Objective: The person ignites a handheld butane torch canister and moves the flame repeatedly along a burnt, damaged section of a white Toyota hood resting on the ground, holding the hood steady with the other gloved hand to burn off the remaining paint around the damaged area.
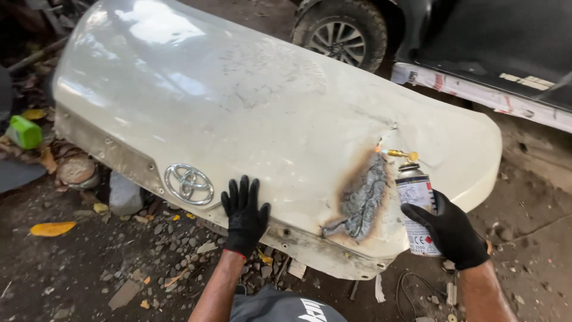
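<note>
A cream-white car body panel [238, 101] with a chrome oval emblem [189, 184] lies on gravel ground. My left hand [243, 216], in a black glove, rests flat with fingers spread on the panel's near edge, right of the emblem. My right hand [451, 229], also gloved, grips a gas canister [416, 206] with a brass torch nozzle [400, 155]. The nozzle points left at the panel, with a small flame at its tip. Just below the flame is a scorched patch [360, 200] of blistered grey paint ringed with brown burn marks.
A dark car with a wheel [342, 36] stands at the back right, its sill masked with paper [476, 92]. A green container [25, 131] lies at the left among dry leaves. Stones, rubble and a loose cable [411, 286] cover the ground near me.
</note>
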